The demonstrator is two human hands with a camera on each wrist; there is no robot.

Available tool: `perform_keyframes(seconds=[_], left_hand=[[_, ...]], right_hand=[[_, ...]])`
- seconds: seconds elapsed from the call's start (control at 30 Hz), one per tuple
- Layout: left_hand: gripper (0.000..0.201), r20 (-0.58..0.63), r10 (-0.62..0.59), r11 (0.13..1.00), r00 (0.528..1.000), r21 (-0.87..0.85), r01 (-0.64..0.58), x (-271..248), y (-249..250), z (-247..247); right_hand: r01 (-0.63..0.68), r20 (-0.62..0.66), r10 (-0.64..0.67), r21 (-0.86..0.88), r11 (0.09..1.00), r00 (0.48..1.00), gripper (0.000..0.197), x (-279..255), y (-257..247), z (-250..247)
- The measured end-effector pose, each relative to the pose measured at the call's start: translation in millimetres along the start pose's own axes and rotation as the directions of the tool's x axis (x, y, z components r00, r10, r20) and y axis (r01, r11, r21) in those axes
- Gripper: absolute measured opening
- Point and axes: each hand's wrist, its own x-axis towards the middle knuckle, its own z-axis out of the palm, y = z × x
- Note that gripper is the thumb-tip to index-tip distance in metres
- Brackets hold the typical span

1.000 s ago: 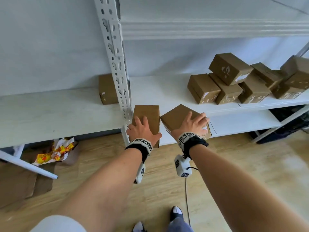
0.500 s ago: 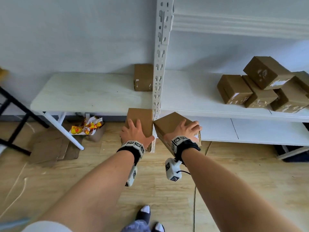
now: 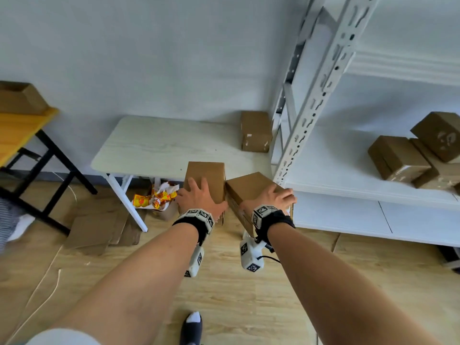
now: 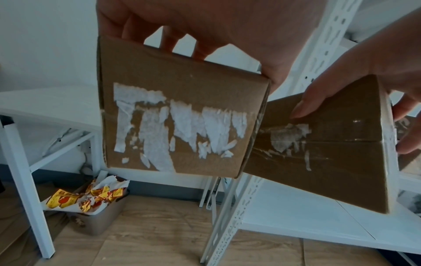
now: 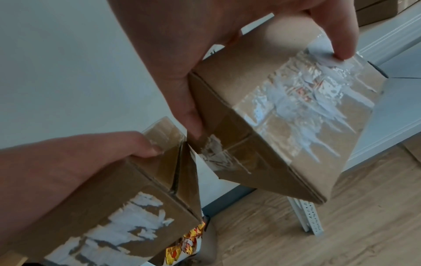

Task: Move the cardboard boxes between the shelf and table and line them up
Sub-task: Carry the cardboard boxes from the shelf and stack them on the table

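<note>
Going L to R in the head view. The white table (image 3: 159,148) fills the mid-left of the frame, w/ one brown box (image 3: 256,131) already parked at its far right corner, hard by the shelf upright (image 3: 305,120).

My left hand (image 3: 199,197) sits just below centre, fingers spread over the top and thumb curled on the side, gripping the left box (image 3: 206,178). That box overlaps the table's near edge in the frame; long axis runs away from me, toward the wall, roughly square to the table edge. Torn-label face points down, per the left wrist view.

Right next to it, my right hand (image 3: 272,197) clamps the right box (image 3: 249,186) from above, thumb one side, fingers the other. It touches the left box at a corner. Its long axis is skewed, pointing up and to the left in the frame, and it's tilted, one corner low.

Far right of frame: the remaining boxes (image 3: 403,158) are piled on the shelf (image 3: 348,175).

Key relation, imo: the table lies up and left of both hands, so the left hand is nearer and its box should land first. The right box needs a twist to match before setting down beside it.
</note>
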Motion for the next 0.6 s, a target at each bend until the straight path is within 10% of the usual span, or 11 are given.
perform_keyframes(seconds=[0.6], left_hand=[[0.106,-0.024,0.029,0.999,0.999,-0.032,-0.030,183.4,-75.9,-20.5]], right_hand=[[-0.007,-0.013,0.007,0.061,0.998,1.000,0.111,56.3,-173.3,13.9]])
